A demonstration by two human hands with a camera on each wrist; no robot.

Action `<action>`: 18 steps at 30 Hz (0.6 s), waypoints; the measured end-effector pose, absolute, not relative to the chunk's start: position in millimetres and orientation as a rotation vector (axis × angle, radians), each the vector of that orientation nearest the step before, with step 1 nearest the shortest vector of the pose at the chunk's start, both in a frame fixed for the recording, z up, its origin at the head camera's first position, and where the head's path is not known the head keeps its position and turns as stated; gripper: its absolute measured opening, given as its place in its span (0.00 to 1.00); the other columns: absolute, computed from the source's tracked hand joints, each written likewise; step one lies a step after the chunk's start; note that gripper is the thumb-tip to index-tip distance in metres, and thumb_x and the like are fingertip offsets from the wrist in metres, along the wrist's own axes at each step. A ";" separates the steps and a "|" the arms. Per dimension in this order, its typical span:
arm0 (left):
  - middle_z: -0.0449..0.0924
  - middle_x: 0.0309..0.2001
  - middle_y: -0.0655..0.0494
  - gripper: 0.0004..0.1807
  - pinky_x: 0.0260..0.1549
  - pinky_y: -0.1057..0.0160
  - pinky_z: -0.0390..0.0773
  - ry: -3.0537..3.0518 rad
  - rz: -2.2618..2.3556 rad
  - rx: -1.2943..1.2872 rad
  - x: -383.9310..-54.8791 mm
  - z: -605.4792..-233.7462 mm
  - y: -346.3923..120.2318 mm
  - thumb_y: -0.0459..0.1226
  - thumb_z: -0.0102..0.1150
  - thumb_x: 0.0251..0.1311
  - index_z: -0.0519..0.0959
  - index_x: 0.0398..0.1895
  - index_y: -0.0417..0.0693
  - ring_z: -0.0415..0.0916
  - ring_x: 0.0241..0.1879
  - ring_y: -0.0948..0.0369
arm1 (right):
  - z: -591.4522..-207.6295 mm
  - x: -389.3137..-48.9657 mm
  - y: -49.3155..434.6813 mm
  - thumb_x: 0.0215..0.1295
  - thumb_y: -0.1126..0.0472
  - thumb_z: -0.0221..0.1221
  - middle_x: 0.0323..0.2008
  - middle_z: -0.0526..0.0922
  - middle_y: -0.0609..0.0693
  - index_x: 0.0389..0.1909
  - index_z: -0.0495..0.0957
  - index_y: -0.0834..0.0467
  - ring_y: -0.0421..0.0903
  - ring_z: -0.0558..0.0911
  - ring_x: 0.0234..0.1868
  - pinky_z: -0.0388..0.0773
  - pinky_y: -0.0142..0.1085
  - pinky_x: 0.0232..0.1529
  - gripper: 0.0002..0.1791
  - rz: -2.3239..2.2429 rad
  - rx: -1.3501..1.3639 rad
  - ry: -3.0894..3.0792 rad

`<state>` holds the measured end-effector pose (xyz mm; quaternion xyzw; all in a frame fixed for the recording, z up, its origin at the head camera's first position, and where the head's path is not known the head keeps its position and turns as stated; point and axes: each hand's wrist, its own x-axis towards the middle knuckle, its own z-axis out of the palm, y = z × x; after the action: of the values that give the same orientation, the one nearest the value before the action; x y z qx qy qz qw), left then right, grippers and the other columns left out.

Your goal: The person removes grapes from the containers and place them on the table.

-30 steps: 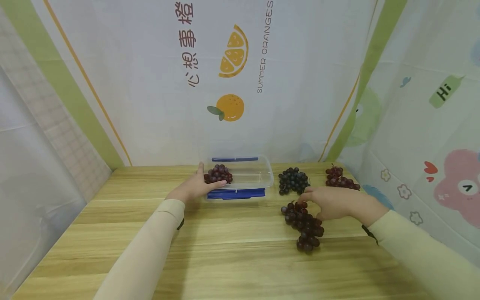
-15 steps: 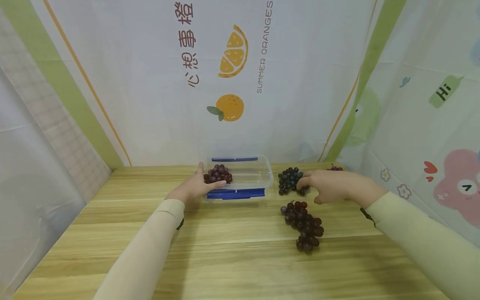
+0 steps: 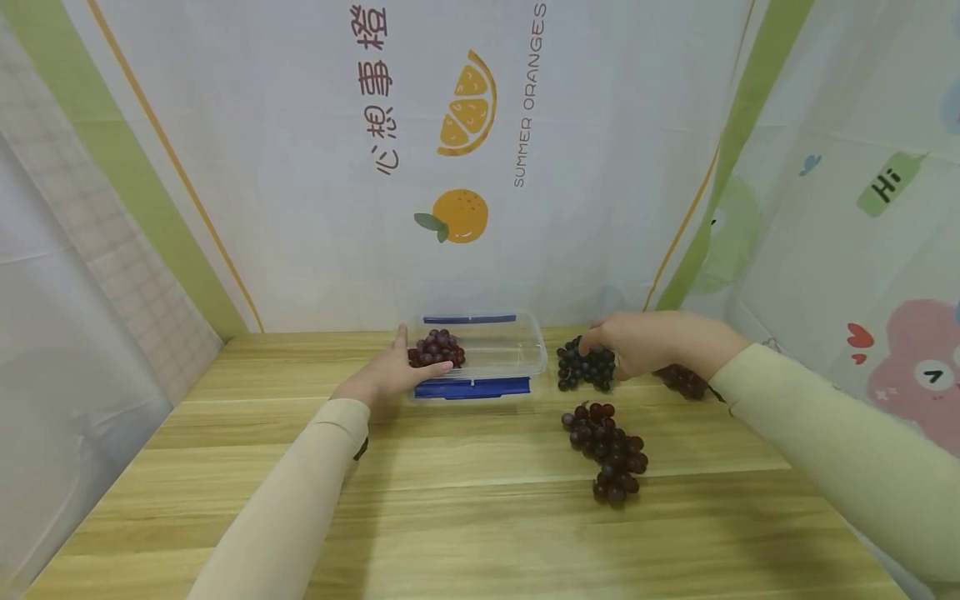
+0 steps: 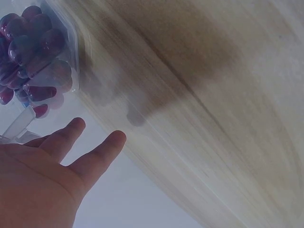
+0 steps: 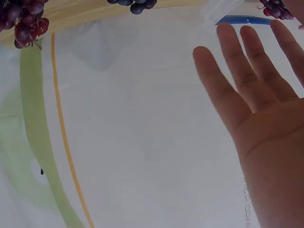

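Observation:
In the head view my left hand [image 3: 392,370] rests at the left end of a clear plastic food container [image 3: 504,348] with blue clips, its thumb along the front rim. The left wrist view shows its fingers [image 4: 102,154] stretched out beside the container's wall. Inside the container, at the left, lies a bunch of reddish-purple grapes [image 3: 438,345]. My right hand [image 3: 651,340] is over the right side of a bunch of black grapes [image 3: 577,367] and partly covers it. In the right wrist view its fingers [image 5: 240,64] are straight and spread, with nothing between them.
A larger bunch of dark red grapes [image 3: 609,454] lies on the wooden table [image 3: 465,500] nearer the person. Another red bunch [image 3: 684,381] sits at the back right, partly behind the right hand. A printed white curtain [image 3: 315,233] rises behind the table's far edge.
My right hand has moved up and away from the dark red bunch, first across to the black grapes' right side, then farther back over them. The left hand and container stay put.

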<state>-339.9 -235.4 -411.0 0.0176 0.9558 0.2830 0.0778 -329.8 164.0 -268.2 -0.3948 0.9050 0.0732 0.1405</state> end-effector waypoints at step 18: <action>0.43 0.85 0.29 0.81 0.79 0.33 0.60 2.858 0.847 0.070 -338.7 -410.5 -235.5 0.87 0.48 0.50 0.20 0.86 0.47 0.52 0.83 0.33 | -252.9 -370.2 129.1 0.64 0.70 0.66 0.67 0.79 0.63 0.70 0.77 0.57 0.61 0.81 0.65 0.86 0.48 0.57 0.31 0.256 -0.945 2.606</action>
<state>-338.7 -235.5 -410.5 0.0233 0.9555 0.2831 0.0799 -370.2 129.1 -252.9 -0.3342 0.9211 0.0907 0.1779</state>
